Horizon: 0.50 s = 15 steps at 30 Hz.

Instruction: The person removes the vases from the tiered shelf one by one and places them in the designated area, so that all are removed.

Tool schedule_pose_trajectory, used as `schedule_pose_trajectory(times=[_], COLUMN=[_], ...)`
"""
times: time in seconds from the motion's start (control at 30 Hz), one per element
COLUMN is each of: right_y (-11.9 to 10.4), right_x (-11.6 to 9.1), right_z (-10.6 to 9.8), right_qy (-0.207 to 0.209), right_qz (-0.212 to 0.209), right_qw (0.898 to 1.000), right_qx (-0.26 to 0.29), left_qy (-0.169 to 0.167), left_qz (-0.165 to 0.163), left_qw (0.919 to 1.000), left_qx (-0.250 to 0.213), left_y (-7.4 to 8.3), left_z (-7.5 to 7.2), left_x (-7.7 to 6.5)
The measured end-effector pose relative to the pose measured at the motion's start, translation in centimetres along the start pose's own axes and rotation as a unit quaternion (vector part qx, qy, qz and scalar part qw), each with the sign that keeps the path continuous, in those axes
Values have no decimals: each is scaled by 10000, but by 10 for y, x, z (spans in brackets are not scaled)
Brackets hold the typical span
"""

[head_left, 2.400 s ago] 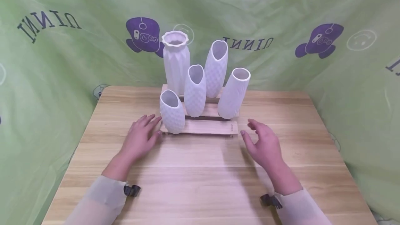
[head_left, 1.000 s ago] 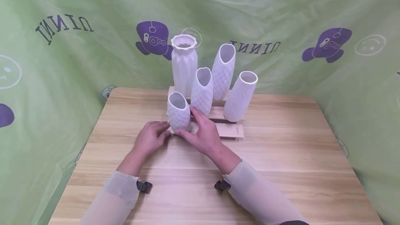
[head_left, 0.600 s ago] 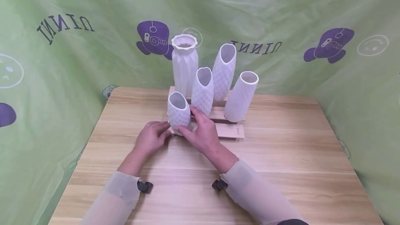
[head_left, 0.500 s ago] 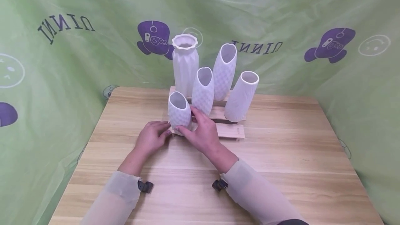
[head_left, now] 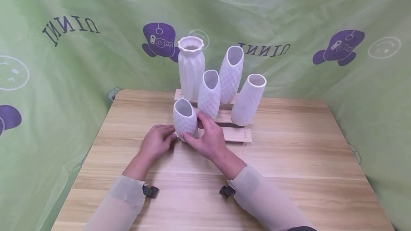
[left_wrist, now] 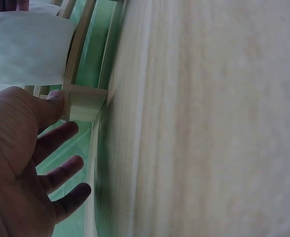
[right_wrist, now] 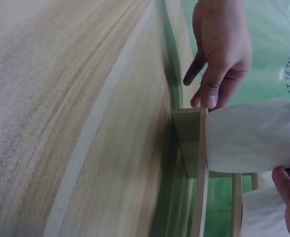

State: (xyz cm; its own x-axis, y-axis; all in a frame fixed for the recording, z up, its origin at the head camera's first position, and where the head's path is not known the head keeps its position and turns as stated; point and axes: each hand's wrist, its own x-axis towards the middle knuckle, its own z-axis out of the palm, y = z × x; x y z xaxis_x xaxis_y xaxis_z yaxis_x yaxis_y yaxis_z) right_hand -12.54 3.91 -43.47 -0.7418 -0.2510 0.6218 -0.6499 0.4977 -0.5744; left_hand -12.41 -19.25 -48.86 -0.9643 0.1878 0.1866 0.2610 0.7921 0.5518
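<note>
A small white vase (head_left: 185,122) with a slanted mouth and dimpled surface stands at the left end of the lowest step of a wooden stepped rack (head_left: 237,134). My right hand (head_left: 210,136) grips it from the right, thumb in front and fingers behind. In the right wrist view the base of the vase (right_wrist: 253,138) meets the shelf board. At the left end of that step, my left hand (head_left: 156,140) pinches the board. The left wrist view shows the thumb of this left hand (left_wrist: 17,133) on the board's end, its other fingers spread.
Behind stand a textured vase (head_left: 209,97) and a leaning round-mouthed vase (head_left: 248,101) on the middle step. A ruffled-rim vase (head_left: 191,68) and a tall slant-mouthed vase (head_left: 231,76) occupy the top step. The wooden table (head_left: 289,174) borders a green curtain (head_left: 276,6).
Over the earlier frames, my right hand came leftward from beside the rack and took hold of the small vase. Just now the vase has shifted slightly toward me. My left hand stays at the rack's end.
</note>
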Motion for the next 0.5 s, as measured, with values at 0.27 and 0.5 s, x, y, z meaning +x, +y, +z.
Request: schedule_pose_trajectory(times=[0.27, 0.5], right_y=[-1, -1], right_x=[-5, -10], right_z=[-7, -15], right_qy=[20, 30], right_qz=[36, 154], right_qw=[9999, 9998], right_qx=[145, 85], left_qy=[25, 16], left_qz=[46, 120], left_qw=[10000, 9999], left_qx=[7, 74], left_y=[0, 2], left_z=[1, -1], left_x=[0, -1])
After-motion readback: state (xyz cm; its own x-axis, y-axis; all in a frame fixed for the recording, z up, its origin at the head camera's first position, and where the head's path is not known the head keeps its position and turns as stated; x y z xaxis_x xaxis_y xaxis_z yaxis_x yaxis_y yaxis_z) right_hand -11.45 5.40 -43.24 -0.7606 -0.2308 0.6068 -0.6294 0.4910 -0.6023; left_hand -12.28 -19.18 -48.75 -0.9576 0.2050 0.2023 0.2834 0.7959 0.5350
